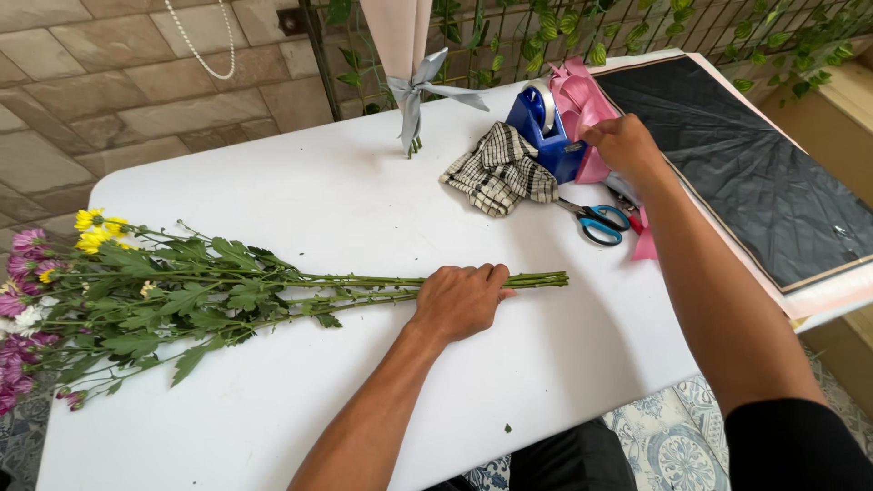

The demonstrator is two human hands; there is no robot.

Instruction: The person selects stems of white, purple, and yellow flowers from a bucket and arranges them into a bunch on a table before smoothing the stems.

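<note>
A: Entry, head view. Where is the bunch of flowers [182, 295] located?

B: It is laid flat on the white table [300, 182], blooms pointed to the left edge, cut stem ends pointed right. Yellow and purple heads are noted at the far left; leaves fill the middle.

A: Left hand [462, 300]?

B: It is laid palm down over the bare stems near their cut ends. The fingers are curled over the stems and pressed on them; whether the stems are fully enclosed cannot be told, as the underside is hidden.

A: Right hand [626, 145]?

B: It is extended to the far side of the table and closed on the pink ribbon [582, 109], which is bunched just beside the blue tape dispenser [544, 132]. The fingertips are hidden in the ribbon folds.

A: Surroundings?

B: A checked cloth [498, 171] is recorded touching the dispenser on its left. Blue-handled scissors [596, 221] are seen lying just below the right wrist. A black sheet [755, 173] on pink paper is spread at the right. A wrapped cone tied with a grey bow [418, 91] is noted at the table's far edge.
</note>
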